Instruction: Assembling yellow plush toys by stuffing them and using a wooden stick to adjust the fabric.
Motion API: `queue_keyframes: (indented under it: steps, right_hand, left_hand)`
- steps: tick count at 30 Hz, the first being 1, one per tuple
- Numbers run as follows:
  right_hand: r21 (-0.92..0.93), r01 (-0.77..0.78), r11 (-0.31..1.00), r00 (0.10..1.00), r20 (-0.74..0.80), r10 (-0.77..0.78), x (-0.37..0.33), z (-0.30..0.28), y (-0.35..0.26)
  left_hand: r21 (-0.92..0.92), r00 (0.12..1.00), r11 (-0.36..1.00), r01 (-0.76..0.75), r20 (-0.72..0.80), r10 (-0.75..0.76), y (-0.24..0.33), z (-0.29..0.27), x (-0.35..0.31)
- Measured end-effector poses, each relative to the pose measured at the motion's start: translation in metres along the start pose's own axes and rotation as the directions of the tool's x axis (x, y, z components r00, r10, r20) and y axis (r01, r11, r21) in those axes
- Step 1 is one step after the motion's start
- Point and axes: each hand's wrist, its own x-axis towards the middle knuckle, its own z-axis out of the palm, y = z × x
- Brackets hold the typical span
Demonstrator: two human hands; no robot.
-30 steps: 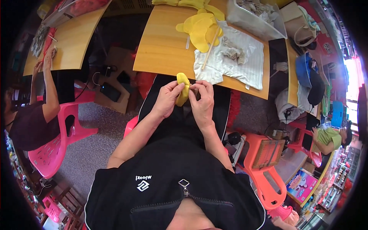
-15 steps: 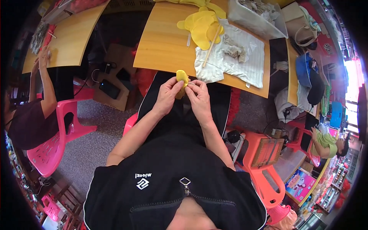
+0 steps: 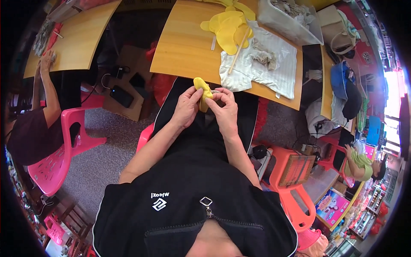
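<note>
We look down past a black top at two bare hands raised over the lap, just beyond the near edge of one wooden counter (image 3: pixel 184 47). Between them, above the lap, is one yellow cloth-like piece (image 3: pixel 206 93), folded and tilted. The left hand (image 3: pixel 187 107) pinches it between thumb and fingers; the right hand (image 3: pixel 224 109) pinches its right edge, fingers bent. We cannot tell whether something smaller sits between the right fingertips.

On the counter we count one white cloth (image 3: pixel 280 55), one thin wooden stick (image 3: pixel 239 50) lying across its left side, one pale strip (image 3: pixel 213 43) apart from it, and one crumpled greyish bundle (image 3: pixel 264 58) on top of the cloth. Several flat yellow pieces (image 3: pixel 227 30) overlap near the stick; we cannot count them exactly.

Of containers, we find one translucent tub (image 3: pixel 284 28) at the counter's far right, holding many crumpled greyish-white scraps (image 3: pixel 289 7). Right of the tub is one beige bag (image 3: pixel 340 35); its contents are hidden from us.

To the left, one second counter (image 3: pixel 81 40) has a co-worker's two hands (image 3: pixel 46 62) at its edge, near one red item (image 3: pixel 52 39). Below, two dark flat devices (image 3: pixel 122 97) lie on brown cardboard (image 3: pixel 129 112).
</note>
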Motion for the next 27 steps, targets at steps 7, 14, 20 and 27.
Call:
queue_keyframes:
  steps: [7,14,20,27]
  right_hand:
    - [0.204,0.014,0.979,0.999,-0.04,-0.006,-0.001,0.006,0.009]
    - [0.379,-0.12,0.918,0.993,0.041,0.113,-0.005,0.001,-0.005]
    - [0.102,-0.115,0.988,0.992,0.072,0.108,-0.006,0.0,-0.003]
    - [-0.017,-0.075,0.997,0.995,0.07,0.076,-0.007,0.005,-0.008]
  left_hand:
    - [-0.141,0.999,0.989,0.037,-0.029,-0.042,-0.001,-0.002,-0.001]
    - [-0.159,0.996,0.984,0.085,-0.007,-0.087,-0.001,-0.008,-0.002]
    - [-0.009,1.0,1.0,0.003,-0.003,-0.003,-0.007,-0.005,-0.007]
    - [-0.109,0.994,0.989,0.098,-0.037,-0.103,-0.013,-0.012,-0.009]
